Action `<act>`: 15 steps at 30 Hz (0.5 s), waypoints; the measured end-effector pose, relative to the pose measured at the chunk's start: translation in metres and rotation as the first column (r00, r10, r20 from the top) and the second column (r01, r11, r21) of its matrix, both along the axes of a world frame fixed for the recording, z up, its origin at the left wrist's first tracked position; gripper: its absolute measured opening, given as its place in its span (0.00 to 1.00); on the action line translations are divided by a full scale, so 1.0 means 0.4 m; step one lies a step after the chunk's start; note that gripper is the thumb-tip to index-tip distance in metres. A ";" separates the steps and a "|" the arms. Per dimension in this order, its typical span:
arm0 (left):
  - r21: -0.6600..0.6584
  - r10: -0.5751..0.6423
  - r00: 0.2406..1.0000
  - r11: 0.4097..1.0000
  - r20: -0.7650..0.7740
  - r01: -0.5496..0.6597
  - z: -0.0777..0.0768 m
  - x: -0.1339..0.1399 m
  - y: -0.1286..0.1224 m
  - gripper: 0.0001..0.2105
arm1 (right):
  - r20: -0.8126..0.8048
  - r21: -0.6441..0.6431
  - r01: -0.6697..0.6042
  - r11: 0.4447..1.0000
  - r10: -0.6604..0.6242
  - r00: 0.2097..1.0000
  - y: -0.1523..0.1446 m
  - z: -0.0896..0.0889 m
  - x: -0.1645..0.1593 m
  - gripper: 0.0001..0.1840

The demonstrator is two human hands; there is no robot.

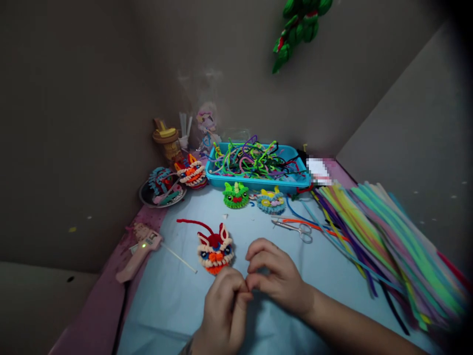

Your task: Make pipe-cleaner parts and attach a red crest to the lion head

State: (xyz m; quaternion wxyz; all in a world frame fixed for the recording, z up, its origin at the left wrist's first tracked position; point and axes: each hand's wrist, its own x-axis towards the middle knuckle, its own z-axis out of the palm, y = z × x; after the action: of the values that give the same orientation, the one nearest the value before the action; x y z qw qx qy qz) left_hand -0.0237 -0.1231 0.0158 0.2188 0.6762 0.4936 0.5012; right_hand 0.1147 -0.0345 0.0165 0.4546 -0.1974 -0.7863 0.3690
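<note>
My left hand [226,303] is closed, its thumb pressed against the curled index finger. My right hand [277,276] curls with its thumb tip meeting the left fingertips. Whatever the two hands pinch between them is too small or hidden to make out. Just beyond my left hand lies a red, cream and orange lion-dance head made of pipe cleaners [215,254], with blue eyes. From its top a long red pipe cleaner [195,222] sticks out to the left. Scissors [295,228] rest on the blue cloth [177,305] beyond my right hand.
A blue tray [258,184] of tangled pipe cleaners stands at the back, with a green head [236,195] and a light-blue head [271,202] before it. Many loose pipe cleaners [399,241] spread at right. A pink glue gun [140,254] and metal bowl [162,203] lie left.
</note>
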 end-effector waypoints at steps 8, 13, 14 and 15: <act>0.035 -0.067 0.965 0.998 0.252 0.060 -0.006 -0.012 -0.020 0.07 | -0.200 -0.507 -0.131 0.852 0.032 0.979 0.006 -0.006 -0.007 0.15; 0.138 0.093 0.907 0.977 0.411 -0.163 0.011 -0.123 -0.021 0.10 | -0.144 -0.514 0.053 0.856 -0.147 0.979 0.065 -0.018 0.011 0.17; 0.152 0.159 0.885 0.957 0.437 -0.247 0.018 -0.152 -0.014 0.10 | -0.118 -0.513 0.086 0.854 -0.169 0.979 0.077 -0.017 0.010 0.18; 0.153 0.232 0.866 0.932 0.444 -0.328 0.026 -0.181 -0.006 0.10 | -0.094 -0.517 0.112 0.848 -0.186 0.978 0.089 -0.014 0.006 0.18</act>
State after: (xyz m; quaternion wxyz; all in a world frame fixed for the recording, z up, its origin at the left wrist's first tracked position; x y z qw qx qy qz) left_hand -0.0961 -0.1253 0.0262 0.1666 0.4940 0.4690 0.7130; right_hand 0.1172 0.0010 0.0110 0.4676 -0.3443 -0.6091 0.5401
